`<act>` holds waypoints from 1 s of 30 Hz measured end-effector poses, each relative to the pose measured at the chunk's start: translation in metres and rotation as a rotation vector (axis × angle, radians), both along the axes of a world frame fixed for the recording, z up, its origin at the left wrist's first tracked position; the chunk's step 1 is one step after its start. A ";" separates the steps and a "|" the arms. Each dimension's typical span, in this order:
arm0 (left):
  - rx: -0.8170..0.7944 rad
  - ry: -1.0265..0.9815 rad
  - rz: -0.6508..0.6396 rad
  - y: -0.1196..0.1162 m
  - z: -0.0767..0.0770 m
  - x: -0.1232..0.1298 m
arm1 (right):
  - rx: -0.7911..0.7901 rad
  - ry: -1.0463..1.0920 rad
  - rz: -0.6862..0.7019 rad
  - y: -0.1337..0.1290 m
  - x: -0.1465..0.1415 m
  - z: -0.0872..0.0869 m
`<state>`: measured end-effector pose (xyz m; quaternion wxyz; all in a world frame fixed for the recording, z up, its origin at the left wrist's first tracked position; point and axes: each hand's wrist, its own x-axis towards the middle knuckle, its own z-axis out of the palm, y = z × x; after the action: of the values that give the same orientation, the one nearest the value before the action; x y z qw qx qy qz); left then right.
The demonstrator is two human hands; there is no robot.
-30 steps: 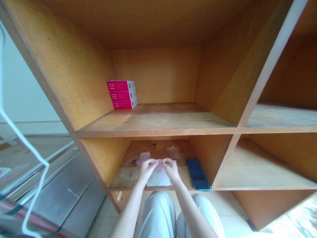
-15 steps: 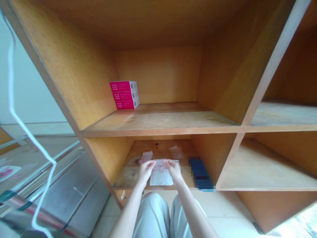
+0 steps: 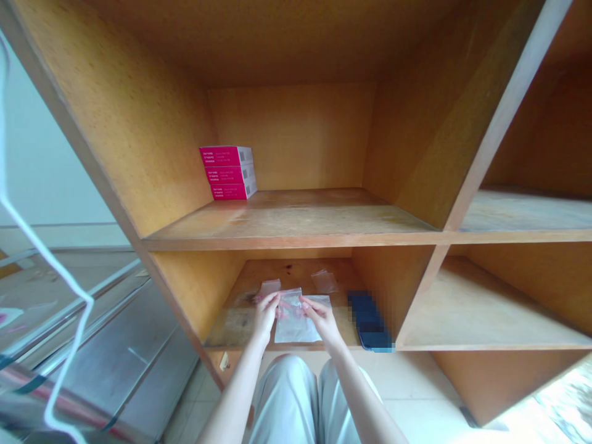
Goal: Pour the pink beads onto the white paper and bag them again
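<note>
Both hands work over the lower shelf of a wooden cabinet, raised above the middle of its front half. The left hand has its grip closed on the left side of a small clear bag, thumb and forefinger pinching the plastic. The right hand has its grip pinched on the bag's right side, so the bag is stretched between the two. Something pinkish shows through and beside it, but it is too small and see-through to say what it is.

Below the bag lies a white sheet, flat on the shelf, its near side just beside the shelf's front edge. Behind the left hand, toward the back left corner, rests a small packet with pinkish bits at its left end. Toward the back right corner lie some flat clear bags, apart from the right hand. A dark blue object, blurred into blocks, lies along the right wall and reaches the shelf's front edge near the right corner.

On the upper shelf, three pink and white boxes stand stacked by the left wall, near the back left corner.
</note>
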<state>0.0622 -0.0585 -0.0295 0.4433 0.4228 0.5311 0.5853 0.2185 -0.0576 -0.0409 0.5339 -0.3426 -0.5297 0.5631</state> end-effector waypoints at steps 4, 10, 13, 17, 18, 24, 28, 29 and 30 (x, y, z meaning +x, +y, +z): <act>-0.035 -0.058 -0.039 0.003 -0.006 0.002 | 0.035 -0.070 0.022 0.001 -0.001 -0.009; 0.033 -0.020 0.080 0.009 -0.033 -0.018 | 0.097 -0.108 -0.181 0.042 0.018 -0.012; 0.059 -0.007 0.092 0.009 -0.044 -0.027 | 0.154 -0.107 -0.290 0.079 0.032 -0.013; 0.041 0.004 0.085 0.010 -0.048 -0.028 | 0.172 -0.228 -0.384 0.124 0.043 -0.020; 0.036 0.003 0.086 0.010 -0.049 -0.028 | 0.178 -0.254 -0.391 0.131 0.045 -0.022; 0.060 -0.043 0.099 0.011 -0.054 -0.032 | 0.183 -0.361 -0.389 0.149 0.049 -0.035; 0.055 -0.051 0.102 0.012 -0.055 -0.033 | 0.158 -0.500 -0.378 0.152 0.051 -0.042; 0.051 -0.049 0.110 0.013 -0.055 -0.033 | 0.163 -0.551 -0.380 0.152 0.051 -0.043; 0.047 -0.046 0.117 0.013 -0.054 -0.033 | 0.177 -0.606 -0.387 0.152 0.052 -0.044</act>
<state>0.0296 -0.0460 -0.0834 0.4101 0.3877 0.5309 0.6321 0.2702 0.0946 -0.0850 0.4769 -0.5402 -0.6357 0.2767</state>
